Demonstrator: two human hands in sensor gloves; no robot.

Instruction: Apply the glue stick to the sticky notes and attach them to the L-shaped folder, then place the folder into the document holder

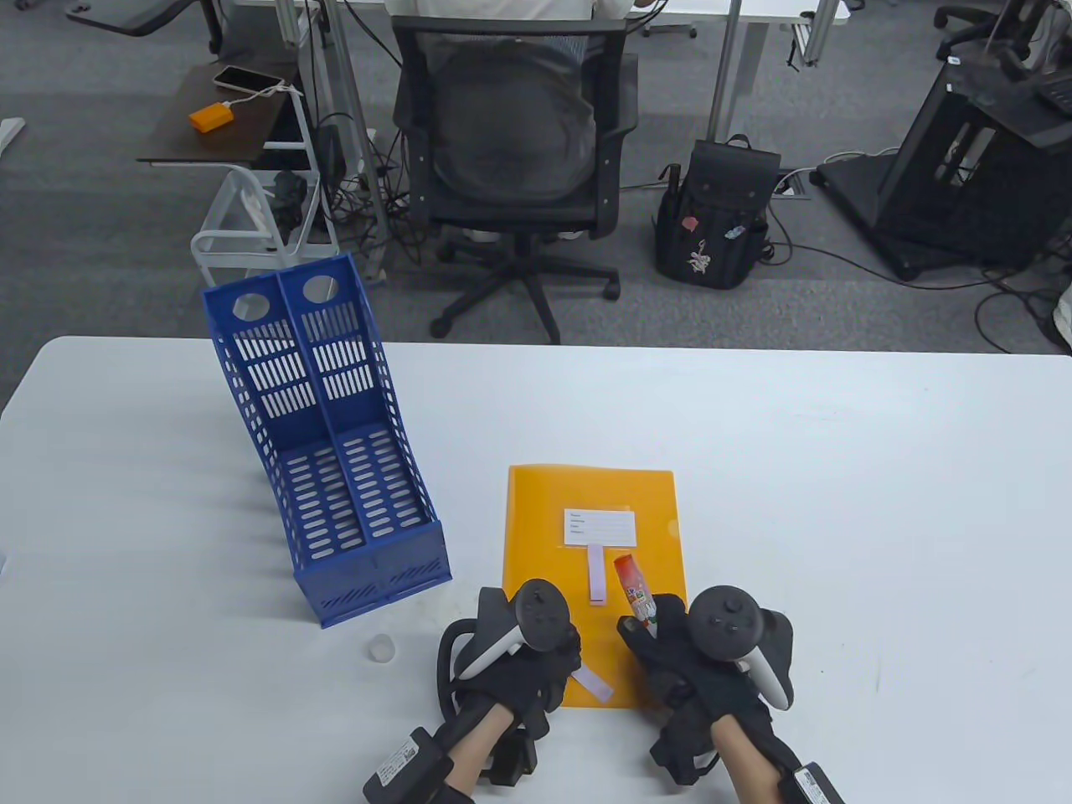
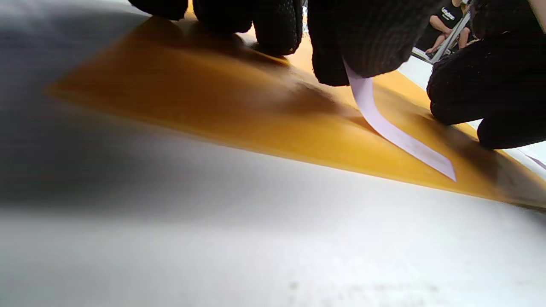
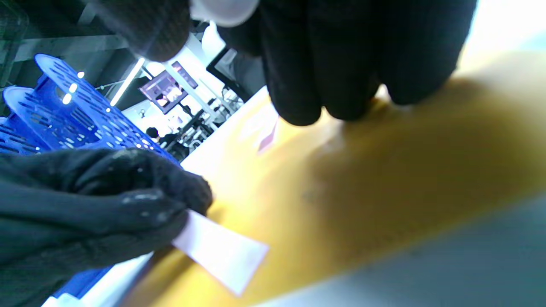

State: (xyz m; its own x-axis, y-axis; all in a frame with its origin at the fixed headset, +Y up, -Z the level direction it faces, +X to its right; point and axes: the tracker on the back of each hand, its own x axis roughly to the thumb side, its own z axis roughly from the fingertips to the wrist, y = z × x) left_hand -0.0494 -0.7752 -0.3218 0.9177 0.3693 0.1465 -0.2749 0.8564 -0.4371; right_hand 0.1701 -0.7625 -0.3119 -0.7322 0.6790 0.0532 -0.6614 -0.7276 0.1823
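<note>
Orange L-shaped folder (image 1: pixel 590 536) lies flat on the white worktop (image 1: pixel 837 502), lower centre of the table view, with a white label (image 1: pixel 600 528) on its upper half. One pale lilac sticky note (image 1: pixel 596 574) sits flat on the folder just below the label.

Left hand (image 1: pixel 519 662) is at the folder's lower left corner; its grip is closed on a second sticky note (image 2: pixel 396 132), pinched at one end between the gloved fingers (image 2: pixel 354 47), the free end drooping onto the folder near its bottom edge (seen clearly in the left wrist view). Other left fingers rest on the folder.

Right hand (image 1: pixel 703 662) is at the folder's lower right; its grip is wrapped round the glue stick (image 1: pixel 635 590), red-orange tube pointing toward the upper left of the frame, tip close to the flat note. Contact between tip and folder: cannot tell.

Blue document holder (image 1: pixel 335 452) stands on the worktop at centre left, two compartments, tilted back, well apart from the folder's left edge. A small clear cap (image 1: pixel 381 647) lies on the worktop just left of the left hand.

Behind the worktop: a black office chair (image 1: pixel 511 159) and a black backpack (image 1: pixel 712 218) on the floor.
</note>
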